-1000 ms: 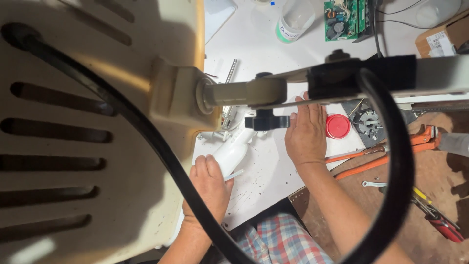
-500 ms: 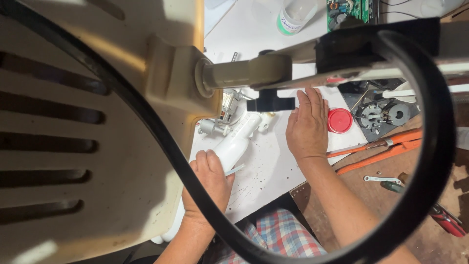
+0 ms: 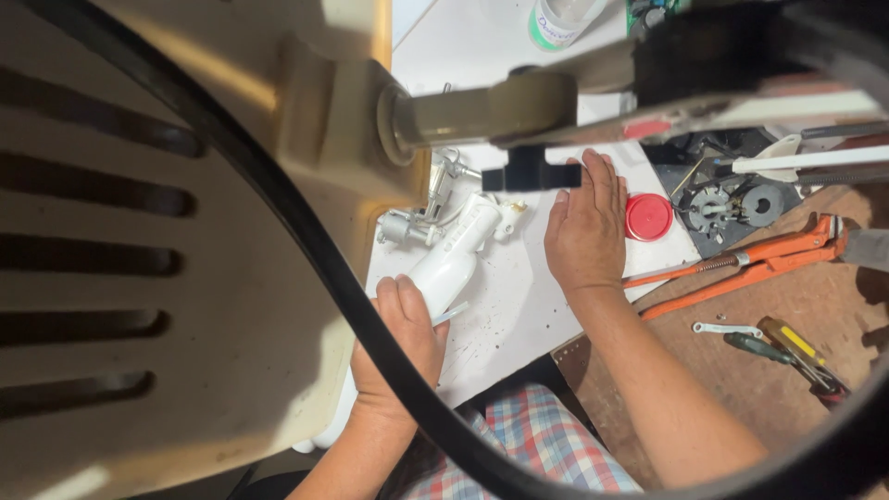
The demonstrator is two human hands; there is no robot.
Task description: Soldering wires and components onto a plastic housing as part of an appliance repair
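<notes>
- Left hand [image 3: 400, 338]: fingers curled together around the lower end of a white plastic tube [image 3: 452, 264], which lies on the white table [image 3: 519, 315] and runs up toward a small metal fitting [image 3: 412, 225] at its far end.
- Right hand [image 3: 585, 227]: palm down on the table, fingers extended and slightly apart, gripping nothing; the fingertips [image 3: 593, 167] sit just beside a black block [image 3: 530, 172] that hangs in front of them.
- Red round cap [image 3: 648, 217]: flat on the table, just beside the right hand.
- Clear bottle with a green-banded label [image 3: 560, 20]: at the top edge of the table; contents cannot be told.
- Orange pipe wrench [image 3: 741, 264]: on the brown surface to the right, near a small spanner [image 3: 727, 328] and a yellow-handled tool [image 3: 792, 341].
- Beige slotted housing [image 3: 139, 250] and a black cable [image 3: 306, 241]: fill the near left of the view.
</notes>
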